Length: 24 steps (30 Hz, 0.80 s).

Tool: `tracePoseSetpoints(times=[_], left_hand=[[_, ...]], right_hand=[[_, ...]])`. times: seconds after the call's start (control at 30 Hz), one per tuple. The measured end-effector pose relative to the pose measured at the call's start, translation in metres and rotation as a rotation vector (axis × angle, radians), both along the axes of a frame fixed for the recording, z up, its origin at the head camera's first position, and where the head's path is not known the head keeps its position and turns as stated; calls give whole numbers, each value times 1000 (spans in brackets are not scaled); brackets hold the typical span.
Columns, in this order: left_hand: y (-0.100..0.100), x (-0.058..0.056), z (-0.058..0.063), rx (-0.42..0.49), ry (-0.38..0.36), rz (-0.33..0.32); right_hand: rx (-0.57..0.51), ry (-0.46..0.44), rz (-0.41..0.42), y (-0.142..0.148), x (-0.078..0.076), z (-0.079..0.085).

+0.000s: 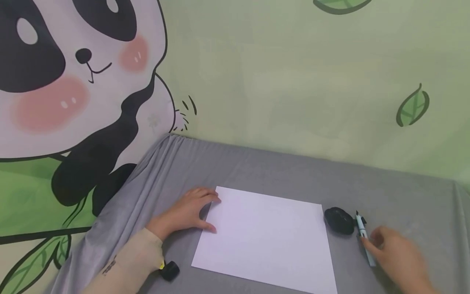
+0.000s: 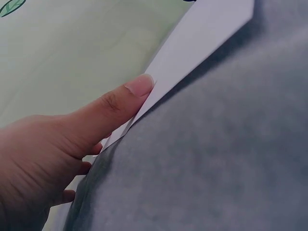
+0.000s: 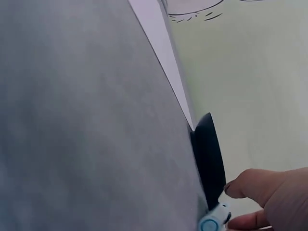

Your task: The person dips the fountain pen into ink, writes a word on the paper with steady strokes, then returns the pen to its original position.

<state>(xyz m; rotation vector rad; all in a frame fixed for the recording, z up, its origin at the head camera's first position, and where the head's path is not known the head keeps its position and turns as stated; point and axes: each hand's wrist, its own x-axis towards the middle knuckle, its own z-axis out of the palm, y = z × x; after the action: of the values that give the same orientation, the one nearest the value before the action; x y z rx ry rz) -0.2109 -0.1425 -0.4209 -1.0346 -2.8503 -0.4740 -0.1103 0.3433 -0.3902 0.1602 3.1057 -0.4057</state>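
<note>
A white sheet of paper [image 1: 266,241] lies flat on the grey cloth. My left hand [image 1: 192,208] rests over its left edge, thumb and fingers spread; in the left wrist view the thumb [image 2: 139,86] lies along the paper [image 2: 185,50]. To the right of the sheet, my right hand [image 1: 398,253] pinches a light blue pen [image 1: 368,253] with a dark tip and clip. The right wrist view shows the pen's round end [image 3: 210,224] beside the fingers. A black rounded object [image 1: 339,221], its kind unclear, sits between sheet and pen.
Grey cloth [image 1: 257,167] covers the surface and reaches the wall behind, which bears a painted panda [image 1: 110,134] and leaves. By the left sleeve [image 1: 128,261] is a small black object [image 1: 170,271] with a yellow bit beside it.
</note>
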Motion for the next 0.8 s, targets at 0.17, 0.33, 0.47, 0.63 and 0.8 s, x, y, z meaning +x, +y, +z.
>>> tracePoseSetpoints(times=[0.17,0.33,0.47,0.63,0.8], left_hand=[[0,0,0,-1,0,-5],[1,0,-1,4,6,-12],[1,1,0,7,1,-3],[1,0,1,3,2,3],[0,1,1,6,-12,9]], right_hand=[[2,-70,-54,-4,-1,-6],[-8,-72,-75,-2,-1,-13],[-16,-53,-82,-2,-2,-17],[-17,-50,-108,-2,-4,-20],[-32,11,-92,-2,-1,-16]])
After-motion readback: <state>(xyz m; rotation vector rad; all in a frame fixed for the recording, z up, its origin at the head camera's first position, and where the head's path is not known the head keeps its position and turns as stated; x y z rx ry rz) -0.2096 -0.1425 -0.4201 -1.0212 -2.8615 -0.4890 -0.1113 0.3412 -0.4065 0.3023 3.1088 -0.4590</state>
